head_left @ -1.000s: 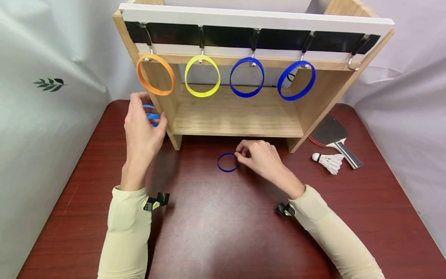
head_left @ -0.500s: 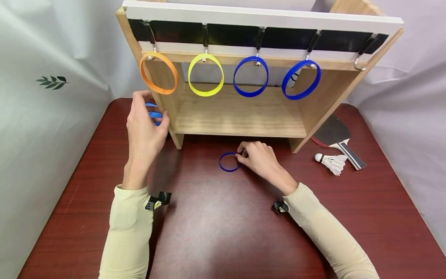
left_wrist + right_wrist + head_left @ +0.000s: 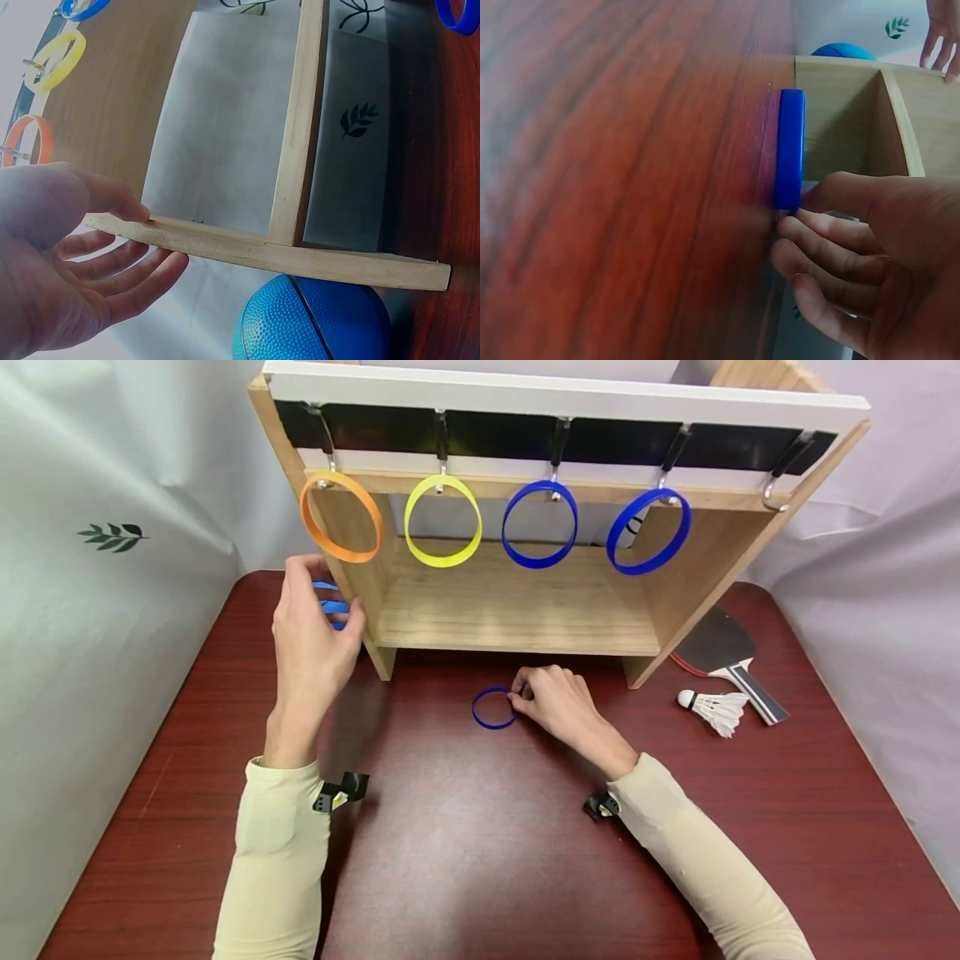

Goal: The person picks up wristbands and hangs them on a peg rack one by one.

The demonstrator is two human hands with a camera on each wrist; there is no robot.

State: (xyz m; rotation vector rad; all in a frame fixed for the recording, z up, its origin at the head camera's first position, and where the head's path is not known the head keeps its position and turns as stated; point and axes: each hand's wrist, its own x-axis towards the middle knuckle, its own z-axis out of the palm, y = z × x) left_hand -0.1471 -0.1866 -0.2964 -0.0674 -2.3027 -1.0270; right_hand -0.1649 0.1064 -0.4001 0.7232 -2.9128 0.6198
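Observation:
My right hand (image 3: pixel 558 700) pinches the right edge of a blue silicone wristband (image 3: pixel 476 713), which lies on the table below the wooden rack. In the right wrist view the thumb and index finger meet at the end of the wristband (image 3: pixel 789 150). My left hand (image 3: pixel 311 635) holds the front edge of the rack's left side panel (image 3: pixel 225 246), thumb on the inner face and fingers outside. Along the rack's front hang an orange wristband (image 3: pixel 306 514), a yellow one (image 3: pixel 407 518) and two blue ones, each on its own hook. The rightmost hook (image 3: pixel 772 502) carries nothing.
Behind the left panel sits a blue textured ball (image 3: pixel 315 322), mostly hidden by my left hand in the head view. To the right of the rack lie a table tennis paddle (image 3: pixel 716 643) and a shuttlecock (image 3: pixel 718 710). Curtains hang around the table (image 3: pixel 450 860).
The head view has shifted slightly, so the rack appears a little further right. My right forearm has drifted slightly left; both hands keep their holds.

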